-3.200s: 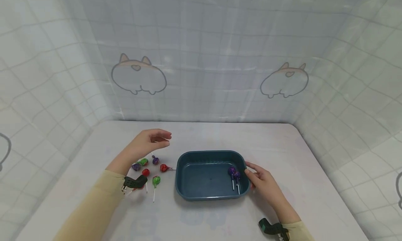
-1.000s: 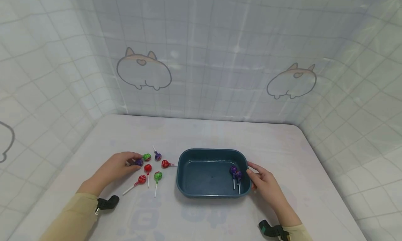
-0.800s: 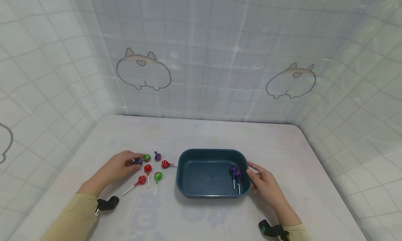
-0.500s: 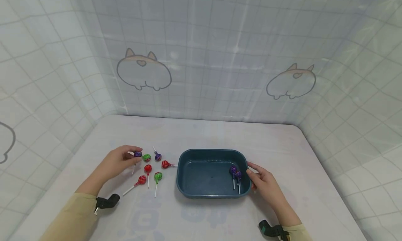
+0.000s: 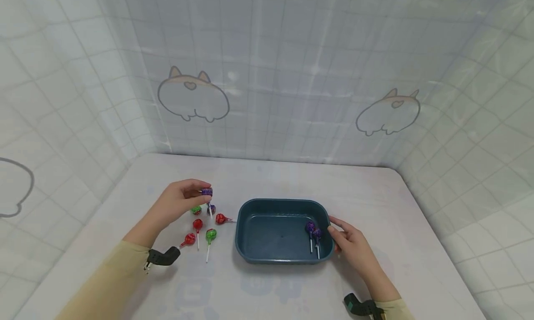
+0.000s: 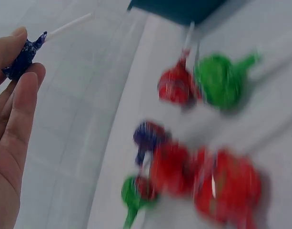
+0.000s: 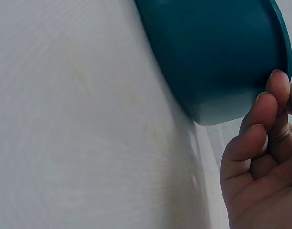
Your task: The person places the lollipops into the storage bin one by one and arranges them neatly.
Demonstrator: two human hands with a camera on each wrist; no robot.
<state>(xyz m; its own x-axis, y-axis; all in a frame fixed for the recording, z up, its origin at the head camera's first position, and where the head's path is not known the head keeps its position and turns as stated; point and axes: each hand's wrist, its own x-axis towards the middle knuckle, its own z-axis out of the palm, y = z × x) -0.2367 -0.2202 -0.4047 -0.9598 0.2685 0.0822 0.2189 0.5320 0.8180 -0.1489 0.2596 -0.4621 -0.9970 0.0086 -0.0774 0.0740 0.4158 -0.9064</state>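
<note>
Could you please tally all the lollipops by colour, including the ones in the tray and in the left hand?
Purple lollipops: 4
Red lollipops: 3
Green lollipops: 2
Total: 9

We look into a table-sized curtained booth point(image 5: 467, 171), where pale grid-printed sheeting point(image 5: 288, 102) with cartoon animal outlines point(image 5: 193, 97) walls off three sides of a white table point(image 5: 342, 183). What kind of room or building surrounds it, we cannot tell.

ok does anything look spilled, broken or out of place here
Nothing stands out. The teal tray looks intact, with two purple lollipops inside it; the loose lollipops on the table point different ways, but I see no damage or spill.
</note>
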